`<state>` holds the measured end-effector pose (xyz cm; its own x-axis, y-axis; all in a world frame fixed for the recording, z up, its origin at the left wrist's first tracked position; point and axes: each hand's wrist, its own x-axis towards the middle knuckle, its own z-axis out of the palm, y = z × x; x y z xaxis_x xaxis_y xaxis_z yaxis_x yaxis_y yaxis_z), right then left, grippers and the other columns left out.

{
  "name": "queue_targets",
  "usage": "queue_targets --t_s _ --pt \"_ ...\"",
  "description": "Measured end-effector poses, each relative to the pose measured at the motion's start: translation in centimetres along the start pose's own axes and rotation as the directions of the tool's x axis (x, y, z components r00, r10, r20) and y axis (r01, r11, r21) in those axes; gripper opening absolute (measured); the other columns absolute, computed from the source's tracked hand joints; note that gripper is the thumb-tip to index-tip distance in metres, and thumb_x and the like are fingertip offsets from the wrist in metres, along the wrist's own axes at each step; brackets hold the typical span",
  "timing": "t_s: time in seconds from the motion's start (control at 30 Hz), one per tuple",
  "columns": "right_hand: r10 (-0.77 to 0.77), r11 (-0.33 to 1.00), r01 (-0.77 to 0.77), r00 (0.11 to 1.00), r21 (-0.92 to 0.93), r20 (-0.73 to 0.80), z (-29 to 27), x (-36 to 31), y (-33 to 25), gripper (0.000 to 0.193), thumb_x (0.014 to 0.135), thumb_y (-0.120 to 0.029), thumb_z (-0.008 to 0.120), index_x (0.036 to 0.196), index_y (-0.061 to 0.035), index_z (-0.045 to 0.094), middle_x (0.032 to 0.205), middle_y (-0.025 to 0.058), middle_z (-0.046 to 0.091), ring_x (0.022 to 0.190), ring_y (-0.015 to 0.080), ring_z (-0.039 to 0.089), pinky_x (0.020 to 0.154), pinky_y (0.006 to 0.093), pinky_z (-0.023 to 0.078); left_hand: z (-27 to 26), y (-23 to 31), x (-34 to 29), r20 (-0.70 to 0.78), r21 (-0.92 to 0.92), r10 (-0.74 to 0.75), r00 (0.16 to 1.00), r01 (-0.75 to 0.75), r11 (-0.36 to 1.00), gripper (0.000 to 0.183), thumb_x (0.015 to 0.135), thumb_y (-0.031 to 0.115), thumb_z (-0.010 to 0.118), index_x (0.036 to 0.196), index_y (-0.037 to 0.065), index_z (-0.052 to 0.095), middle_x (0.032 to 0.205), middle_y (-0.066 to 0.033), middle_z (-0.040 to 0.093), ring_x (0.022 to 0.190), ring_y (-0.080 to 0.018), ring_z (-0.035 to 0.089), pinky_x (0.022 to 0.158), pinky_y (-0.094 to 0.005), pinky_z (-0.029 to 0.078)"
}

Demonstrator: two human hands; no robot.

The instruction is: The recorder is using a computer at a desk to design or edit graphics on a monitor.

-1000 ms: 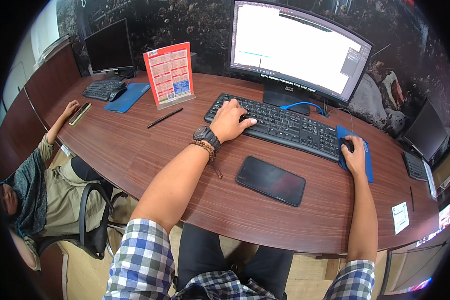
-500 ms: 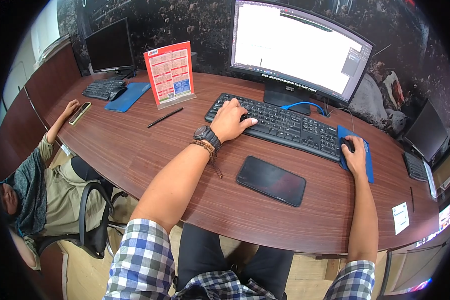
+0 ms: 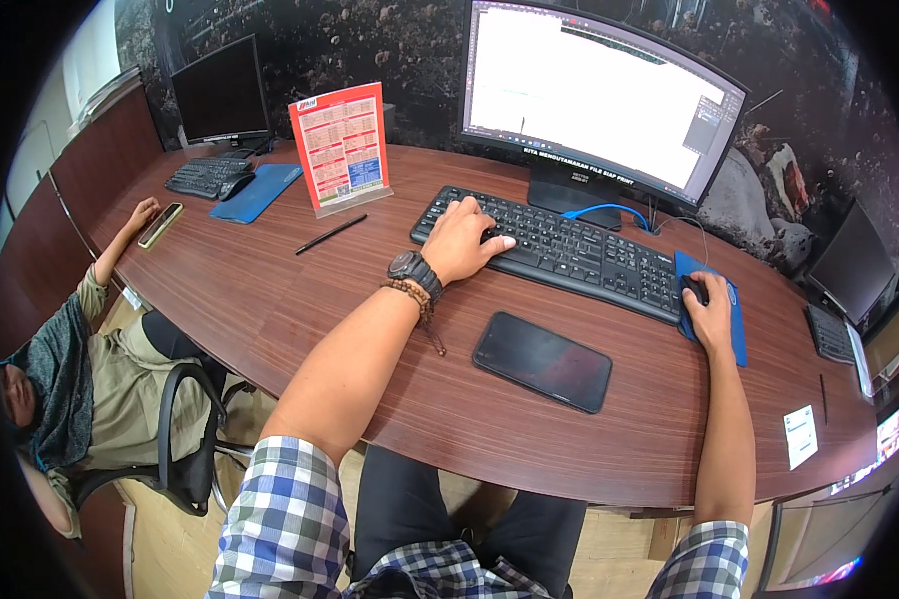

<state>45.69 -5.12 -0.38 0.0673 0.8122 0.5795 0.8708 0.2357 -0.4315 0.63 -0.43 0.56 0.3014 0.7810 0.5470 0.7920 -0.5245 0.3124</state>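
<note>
Brown wood-grain desk: bears the long black plastic keyboard.
Keyboard: probably light, stiff; best held at both short ends.
Left hand: on the keyboard's left part, fingers half spread, grasping nothing.
Right hand: loosely curled over a small black rounded mouse.
Mouse: just right of the keyboard; likely light, smooth; hold its flanks.

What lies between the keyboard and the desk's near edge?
Head view: a black phone lies flat in front of the keyboard; the left forearm crosses the desk farther left.
</note>
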Motion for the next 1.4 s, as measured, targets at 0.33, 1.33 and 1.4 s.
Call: queue_targets --t_s 0.33,1.33,1.4 --pt "0.007 1.000 -0.008 1.000 -0.029 -0.022 0.20 0.04 0.14 0.037 0.085 -0.017 0.069 0.118 -0.0012 0.065 0.120 0.0176 0.059 0.115 0.0353 0.058 0.101 0.0409 0.046 0.00 0.06 0.10 0.007 0.003 -0.005 1.000 0.005 1.000 0.051 0.092 0.043 0.071 0.110 -0.004 0.073 0.102 -0.0157 0.059 0.105 -0.0325 0.055 0.095 -0.0419 0.046" --pt "0.041 0.999 -0.041 0.999 -0.021 -0.018 0.24 0.18 0.32 0.042 0.084 -0.017 0.070 0.121 0.0002 0.057 0.120 0.0195 0.060 0.115 0.0367 0.058 0.100 0.0418 0.045 -0.06 0.04 0.05 -0.001 0.014 0.002 1.000 -0.002 1.000 0.049 0.092 0.042 0.071 0.109 -0.004 0.073 0.103 -0.0160 0.060 0.105 -0.0331 0.056 0.095 -0.0424 0.046" --pt "0.044 0.999 -0.045 0.999 -0.023 -0.010 0.22 0.16 0.12 0.044 0.085 -0.017 0.069 0.123 0.0003 0.058 0.122 0.0196 0.060 0.116 0.0365 0.057 0.101 0.0417 0.045 -0.09 0.04 0.02 0.000 0.013 -0.002 1.000 0.002 1.000 0.049 0.092 0.042 0.071 0.109 -0.004 0.073 0.103 -0.0160 0.060 0.105 -0.0331 0.056 0.095 -0.0424 0.046"
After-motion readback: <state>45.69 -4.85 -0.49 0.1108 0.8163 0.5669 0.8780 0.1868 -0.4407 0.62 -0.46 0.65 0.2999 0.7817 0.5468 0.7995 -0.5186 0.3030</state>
